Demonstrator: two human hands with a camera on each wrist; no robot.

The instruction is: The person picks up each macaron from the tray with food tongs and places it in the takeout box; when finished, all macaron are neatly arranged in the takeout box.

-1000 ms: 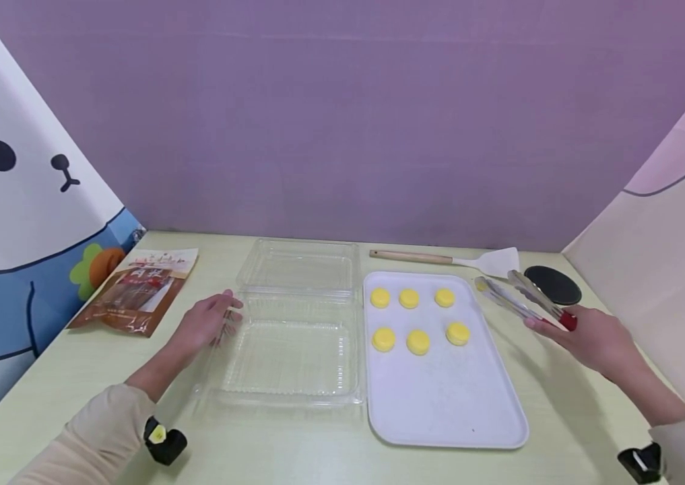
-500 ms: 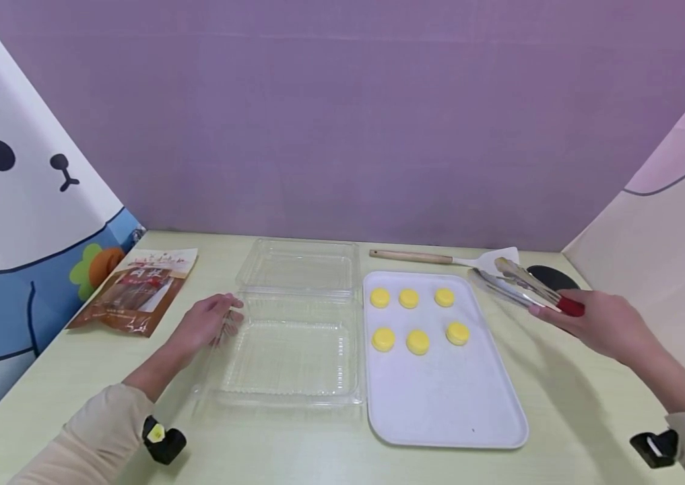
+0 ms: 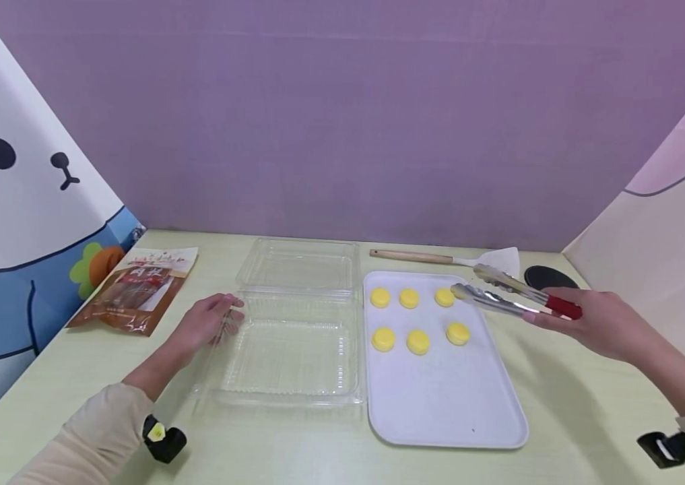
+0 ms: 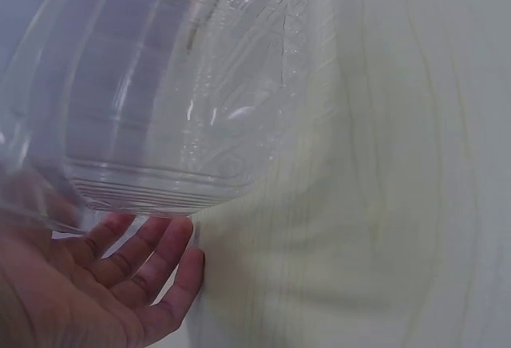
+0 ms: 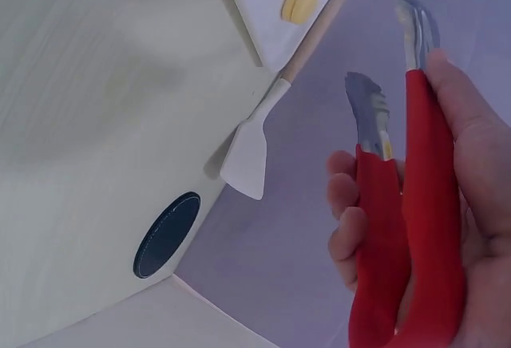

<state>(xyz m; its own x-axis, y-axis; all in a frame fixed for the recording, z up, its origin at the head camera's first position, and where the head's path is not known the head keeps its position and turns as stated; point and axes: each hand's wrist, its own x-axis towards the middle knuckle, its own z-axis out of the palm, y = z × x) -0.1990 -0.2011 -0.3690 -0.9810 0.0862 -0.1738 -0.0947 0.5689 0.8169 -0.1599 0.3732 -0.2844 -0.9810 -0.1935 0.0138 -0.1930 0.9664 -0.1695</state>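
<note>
My left hand [image 3: 205,325] grips the left rim of a clear plastic clamshell container [image 3: 287,397], whose lid lies folded back. Up close in the left wrist view, the fingers [image 4: 152,260] sit below the container's wall. To its right, several yellow macarons [image 3: 418,342] stand in two rows on a white tray [image 3: 445,414]. My right hand [image 3: 611,327] holds metal tongs with red grips [image 3: 563,307]. The tongs' arms are spread, with nothing between the tips, above the tray's far right corner. Fingers and palm wrap the red handles [image 5: 435,204] in the right wrist view.
Behind the tray lies a white spatula [image 3: 500,261] with a wooden handle. A black round disc [image 3: 548,277] is at the back right. A brown food packet [image 3: 136,293] rests at the left. A purple wall stands along the table's back edge.
The tongs first rose away from the table beside the black disc, then swung left and toward the tray's far right corner. My left hand and the container have stayed put.
</note>
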